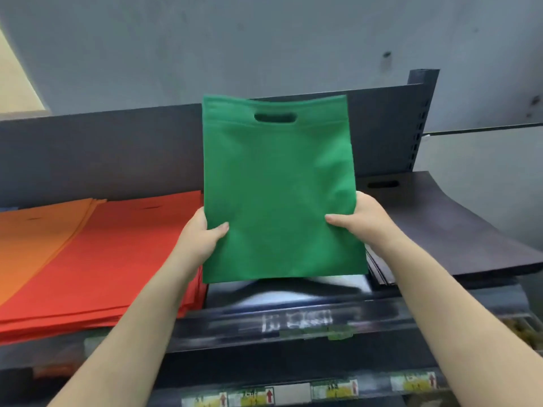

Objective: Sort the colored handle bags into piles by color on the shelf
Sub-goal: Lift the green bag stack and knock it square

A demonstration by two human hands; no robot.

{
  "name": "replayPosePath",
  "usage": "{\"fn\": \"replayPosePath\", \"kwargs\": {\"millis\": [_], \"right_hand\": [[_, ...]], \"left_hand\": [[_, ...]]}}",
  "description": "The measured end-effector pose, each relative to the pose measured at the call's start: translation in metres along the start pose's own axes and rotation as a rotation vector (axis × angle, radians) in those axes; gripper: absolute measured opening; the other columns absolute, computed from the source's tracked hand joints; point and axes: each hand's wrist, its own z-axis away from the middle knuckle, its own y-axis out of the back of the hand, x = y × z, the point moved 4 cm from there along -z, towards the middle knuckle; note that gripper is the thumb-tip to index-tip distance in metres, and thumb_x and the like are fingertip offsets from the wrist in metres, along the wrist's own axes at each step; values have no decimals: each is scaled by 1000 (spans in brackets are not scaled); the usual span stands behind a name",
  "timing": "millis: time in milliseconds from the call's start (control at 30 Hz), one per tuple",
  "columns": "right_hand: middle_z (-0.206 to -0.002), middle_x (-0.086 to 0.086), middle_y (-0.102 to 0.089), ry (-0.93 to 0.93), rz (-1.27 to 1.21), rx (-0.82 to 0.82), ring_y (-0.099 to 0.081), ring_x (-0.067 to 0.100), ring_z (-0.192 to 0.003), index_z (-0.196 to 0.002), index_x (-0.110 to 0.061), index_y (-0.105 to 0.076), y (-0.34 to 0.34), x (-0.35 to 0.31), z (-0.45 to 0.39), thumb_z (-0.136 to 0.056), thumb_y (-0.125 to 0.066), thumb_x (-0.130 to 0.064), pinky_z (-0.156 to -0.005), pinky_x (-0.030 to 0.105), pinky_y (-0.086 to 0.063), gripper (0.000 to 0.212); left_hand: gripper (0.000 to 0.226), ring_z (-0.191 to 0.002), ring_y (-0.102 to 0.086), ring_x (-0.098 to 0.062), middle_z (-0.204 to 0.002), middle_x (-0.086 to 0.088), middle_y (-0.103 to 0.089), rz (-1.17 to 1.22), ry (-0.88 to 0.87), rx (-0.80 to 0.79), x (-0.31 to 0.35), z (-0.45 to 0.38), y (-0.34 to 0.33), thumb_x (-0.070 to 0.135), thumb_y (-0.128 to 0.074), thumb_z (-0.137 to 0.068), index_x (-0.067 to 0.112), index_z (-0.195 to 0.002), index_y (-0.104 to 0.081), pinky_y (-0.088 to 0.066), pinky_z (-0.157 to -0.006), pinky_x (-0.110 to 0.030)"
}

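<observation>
Both bare forearms reach up and forward, converging toward the middle. The left hand [202,233] pinches the lower left edge of a green bag [276,186], thumb on the near face, fingers hidden behind. The right hand [360,220] grips the opposite edge likewise, thumb pointing inward toward the left hand.
</observation>
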Motion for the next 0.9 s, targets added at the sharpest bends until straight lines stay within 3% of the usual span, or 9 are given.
{"fn": "replayPosePath", "kwargs": {"millis": [133, 267, 333, 400, 433, 533, 600, 667, 900], "right_hand": [[-103, 12, -71, -211, 164, -179, -67, 28, -93, -106, -2, -69, -8, 17, -1, -80, -74, -6, -88, 42, -53, 26], [-101, 14, -71, -271, 278, -192, -67, 30, -92, -104, 1, -68, -10, 27, 2, -78, -77, -15, -86, 41, -54, 31], [-103, 12, -68, -257, 358, -149, -65, 27, -89, -107, 0, -63, -9, 26, 1, -77, -79, -21, -79, 39, -54, 40], [-107, 9, -64, -200, 480, -81, -60, 20, -80, -111, -4, -55, -6, 20, 1, -77, -78, -28, -62, 31, -48, 47], [-113, 9, -61, -156, 529, -55, -58, 19, -80, -116, -6, -52, -5, 17, 2, -78, -77, -30, -62, 30, -45, 51], [-142, 9, -46, -21, 656, -39, -48, 25, -124, -143, -8, -35, 1, 18, 5, -86, -67, -32, -95, 33, -41, 70], [-149, 6, -39, 3, 729, -103, -38, 23, -135, -148, -11, -30, 1, 24, 9, -91, -60, -37, -104, 34, -35, 69], [-148, 6, -40, -16, 783, -168, -38, 23, -135, -146, -11, -33, -3, 32, 12, -94, -54, -41, -104, 34, -36, 64], [-125, 12, -60, 28, 875, -141, -54, 28, -114, -123, -2, -56, -12, 40, 18, -96, -48, -39, -91, 39, -46, 46]], "left_hand": [[26, -96, -60, -26, -108, -12, -64, -102, 208, -127, -12, 0, -11, -9, -53, -89, -1, -114, -58, -47, -92, -42], [16, -80, -62, -23, -96, -9, -65, -135, 335, -170, -23, 5, -16, -3, -55, -91, 10, -99, -58, -49, -68, -28], [14, -80, -63, -25, -97, -12, -66, -144, 371, -183, -27, 5, -16, -1, -56, -91, 7, -102, -60, -50, -71, -31], [15, -89, -65, -31, -100, -15, -67, -173, 398, -193, -29, 7, -15, 2, -58, -91, 3, -105, -62, -51, -85, -39], [15, -93, -65, -33, -100, -16, -68, -194, 404, -190, -30, 8, -14, 4, -60, -90, 2, -105, -63, -51, -90, -42], [10, -87, -65, -31, -94, -15, -68, -264, 369, -162, -28, 9, -12, 8, -62, -89, 2, -97, -64, -52, -85, -41], [7, -79, -63, -27, -90, -11, -66, -331, 317, -127, -24, 10, -11, 12, -63, -89, 6, -93, -62, -50, -73, -34], [8, -80, -62, -27, -90, -10, -65, -380, 274, -108, -21, 12, -12, 15, -62, -90, 8, -92, -61, -46, -69, -32], [15, -88, -59, -27, -103, -12, -65, -470, 221, -44, -20, 16, -12, 14, -60, -90, 7, -104, -61, -40, -71, -28]]}}
